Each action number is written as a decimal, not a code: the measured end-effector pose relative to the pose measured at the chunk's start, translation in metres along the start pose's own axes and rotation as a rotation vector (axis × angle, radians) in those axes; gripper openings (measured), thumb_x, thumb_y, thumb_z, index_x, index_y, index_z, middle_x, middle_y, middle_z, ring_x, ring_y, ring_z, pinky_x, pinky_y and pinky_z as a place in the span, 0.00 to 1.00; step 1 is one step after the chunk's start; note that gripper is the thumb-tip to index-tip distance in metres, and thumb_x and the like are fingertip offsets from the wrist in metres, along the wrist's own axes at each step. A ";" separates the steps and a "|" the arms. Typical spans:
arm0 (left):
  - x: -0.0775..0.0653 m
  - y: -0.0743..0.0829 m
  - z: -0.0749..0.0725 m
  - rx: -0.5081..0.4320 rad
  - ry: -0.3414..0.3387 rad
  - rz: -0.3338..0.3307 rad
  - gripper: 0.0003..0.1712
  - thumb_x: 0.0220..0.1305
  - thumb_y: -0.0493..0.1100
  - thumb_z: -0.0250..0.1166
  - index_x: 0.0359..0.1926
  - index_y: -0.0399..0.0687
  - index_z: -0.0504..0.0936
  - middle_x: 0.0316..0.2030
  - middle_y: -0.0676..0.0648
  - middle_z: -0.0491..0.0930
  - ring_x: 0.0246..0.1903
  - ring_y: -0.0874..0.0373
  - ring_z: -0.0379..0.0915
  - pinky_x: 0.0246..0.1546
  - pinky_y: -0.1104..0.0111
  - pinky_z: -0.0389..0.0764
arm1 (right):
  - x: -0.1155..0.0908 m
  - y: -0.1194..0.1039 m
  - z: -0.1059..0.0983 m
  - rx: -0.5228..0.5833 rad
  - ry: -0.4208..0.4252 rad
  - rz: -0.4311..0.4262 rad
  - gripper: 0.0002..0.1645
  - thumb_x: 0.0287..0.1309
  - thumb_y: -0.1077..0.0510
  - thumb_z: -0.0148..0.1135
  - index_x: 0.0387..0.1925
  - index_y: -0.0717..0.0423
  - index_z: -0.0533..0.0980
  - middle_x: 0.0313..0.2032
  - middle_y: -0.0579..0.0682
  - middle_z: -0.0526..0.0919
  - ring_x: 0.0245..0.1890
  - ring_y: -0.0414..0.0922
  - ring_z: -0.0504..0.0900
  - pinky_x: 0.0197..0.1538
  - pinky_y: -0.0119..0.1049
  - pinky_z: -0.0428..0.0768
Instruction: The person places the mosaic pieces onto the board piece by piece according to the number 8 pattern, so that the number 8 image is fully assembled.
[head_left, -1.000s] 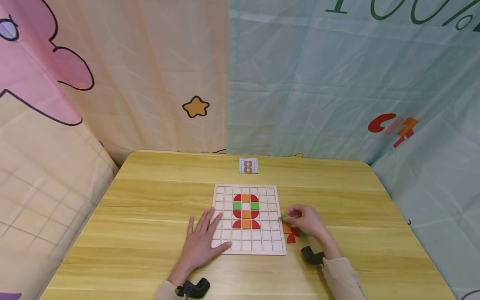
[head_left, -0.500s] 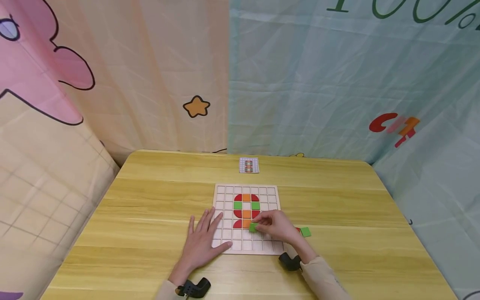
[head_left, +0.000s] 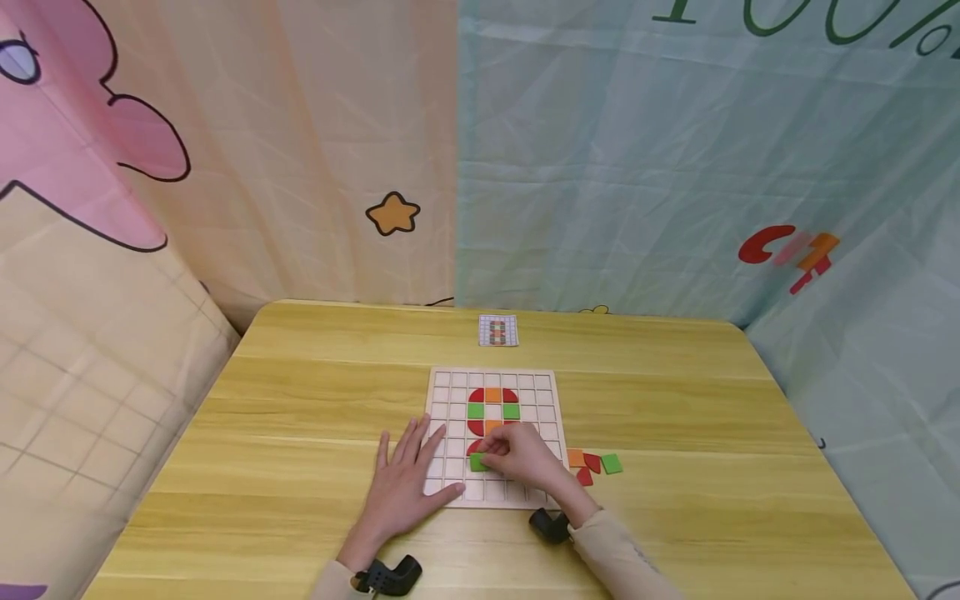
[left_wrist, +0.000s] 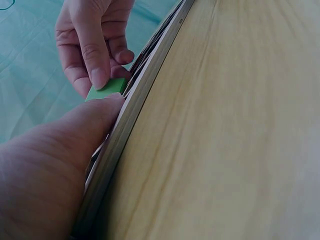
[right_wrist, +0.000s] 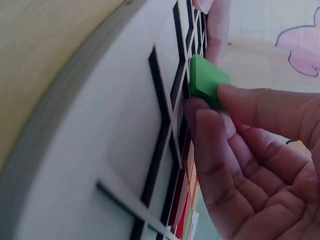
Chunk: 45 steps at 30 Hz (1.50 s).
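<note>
My right hand (head_left: pixel 525 457) pinches a green square tile (head_left: pixel 477 462) between thumb and fingertips, low over the white gridded board (head_left: pixel 538 398). In the right wrist view the tile (right_wrist: pixel 206 79) is tilted, one edge right at the grid lines. Red quarter-round, orange and green tiles form a figure in the board's middle; the right hand covers some of its lower part. Spread flat, my left hand (head_left: pixel 405 483) rests along the board's left side, its thumb over the lower left squares. From the left wrist, the green tile (left_wrist: pixel 107 90) appears just beyond the left thumb.
Right of the board lie a loose orange tile (head_left: pixel 575 457), two red tiles (head_left: pixel 592 463) and another green tile (head_left: pixel 612 463). A small printed card (head_left: pixel 498 331) with a coloured grid pattern lies behind the board. Printed curtains surround the wooden table (head_left: pixel 315 392).
My right hand has carried the green tile from beside the board's right edge leftward to just below the tile figure. The left hand has stayed in place.
</note>
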<state>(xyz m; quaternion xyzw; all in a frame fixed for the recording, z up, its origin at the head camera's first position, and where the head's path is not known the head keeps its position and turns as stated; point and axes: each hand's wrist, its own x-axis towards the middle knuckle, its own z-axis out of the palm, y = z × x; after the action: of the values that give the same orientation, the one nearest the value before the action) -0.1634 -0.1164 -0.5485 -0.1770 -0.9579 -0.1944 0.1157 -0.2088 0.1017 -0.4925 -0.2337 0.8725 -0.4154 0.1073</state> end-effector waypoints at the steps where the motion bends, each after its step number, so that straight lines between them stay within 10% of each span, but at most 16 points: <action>1: 0.000 0.000 0.000 -0.001 0.001 0.000 0.51 0.55 0.75 0.54 0.71 0.51 0.60 0.72 0.43 0.51 0.70 0.46 0.43 0.65 0.42 0.34 | 0.001 -0.001 0.001 -0.006 0.003 0.009 0.02 0.51 0.65 0.70 0.28 0.57 0.83 0.22 0.39 0.78 0.23 0.35 0.75 0.29 0.28 0.76; 45: 0.001 0.001 0.000 -0.008 0.000 0.002 0.50 0.55 0.74 0.55 0.71 0.50 0.61 0.71 0.42 0.52 0.70 0.44 0.43 0.65 0.42 0.34 | -0.001 -0.006 0.009 -0.190 0.032 0.037 0.07 0.48 0.59 0.73 0.20 0.50 0.82 0.17 0.35 0.74 0.21 0.35 0.71 0.26 0.28 0.72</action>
<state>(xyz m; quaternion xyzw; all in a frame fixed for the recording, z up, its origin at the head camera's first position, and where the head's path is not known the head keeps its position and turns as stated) -0.1636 -0.1156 -0.5476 -0.1785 -0.9569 -0.1980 0.1152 -0.2027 0.0932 -0.4937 -0.2198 0.9138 -0.3325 0.0784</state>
